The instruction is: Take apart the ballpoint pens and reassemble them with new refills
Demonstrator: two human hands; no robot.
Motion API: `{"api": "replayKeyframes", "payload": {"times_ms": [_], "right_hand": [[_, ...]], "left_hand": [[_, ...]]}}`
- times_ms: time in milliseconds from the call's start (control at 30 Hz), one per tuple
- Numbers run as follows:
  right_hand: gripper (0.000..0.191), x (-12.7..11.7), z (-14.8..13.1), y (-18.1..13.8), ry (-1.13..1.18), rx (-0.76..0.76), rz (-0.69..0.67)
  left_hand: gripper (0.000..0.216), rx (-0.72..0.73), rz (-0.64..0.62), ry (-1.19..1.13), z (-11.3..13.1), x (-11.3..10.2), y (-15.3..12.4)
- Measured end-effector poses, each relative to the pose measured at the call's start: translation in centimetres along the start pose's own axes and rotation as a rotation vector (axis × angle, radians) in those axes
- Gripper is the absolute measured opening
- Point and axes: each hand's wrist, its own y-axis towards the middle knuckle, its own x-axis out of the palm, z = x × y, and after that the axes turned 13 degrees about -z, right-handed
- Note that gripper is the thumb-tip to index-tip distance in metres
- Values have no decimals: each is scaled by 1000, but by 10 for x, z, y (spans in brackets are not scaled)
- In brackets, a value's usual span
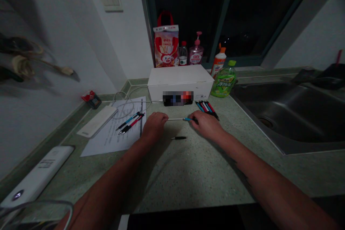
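Between my two hands stretches a thin white pen refill (175, 119), its right end running into a blue pen barrel (187, 119). My left hand (155, 125) is closed in a pinch on the refill's left end. The barrel sits in the closed fingers of my right hand (204, 122), which partly hide it. Below them, a black pen front section (180, 138) with a pale narrow end lies on the counter. Several pens (131, 123) rest on a printed sheet (107, 140) to the left. Another row of pens (207, 108) lies just beyond my right hand.
A white box (179, 79) stands at the back, with a phone (178, 103) against it. Beside it is a green bottle (224, 81). A steel sink (280, 143) is at right. White power strips or devices (98, 120) and cables lie left on the speckled counter (188, 179).
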Motion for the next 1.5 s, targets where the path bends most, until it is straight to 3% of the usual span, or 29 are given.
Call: {"api": "replayKeyframes", "payload": {"times_ms": [133, 300, 533, 633, 767, 1000, 1100, 1300, 1500], "right_hand": [[5, -1, -1, 0, -7, 10, -16], [5, 1, -3, -1, -10, -7, -25], [8, 8, -13, -1, 1, -156, -46], [15, 9, -14, -3, -1, -176, -41], [29, 6, -9, -4, -14, -141, -15], [41, 1, -6, -3, -37, -95, 30], [38, -1, -5, -3, -28, -94, 24], [36, 0, -6, -5, -40, -123, -16], [38, 0, -10, -7, -49, -190, -42]], "left_hand": [[23, 2, 36, -12, 0, 0, 0], [23, 13, -16, -17, 7, 0, -1], [16, 104, -57, -26, 16, 13, -3], [15, 164, 22, -24, 13, 16, -5], [30, 254, 195, 1, 14, 11, -9], [12, 447, -235, 99, 34, 8, -19], [7, 344, -212, 65, 33, 9, -16], [16, -51, 95, -244, 17, 2, -9], [18, -39, 179, -280, 12, -2, -8]]}}
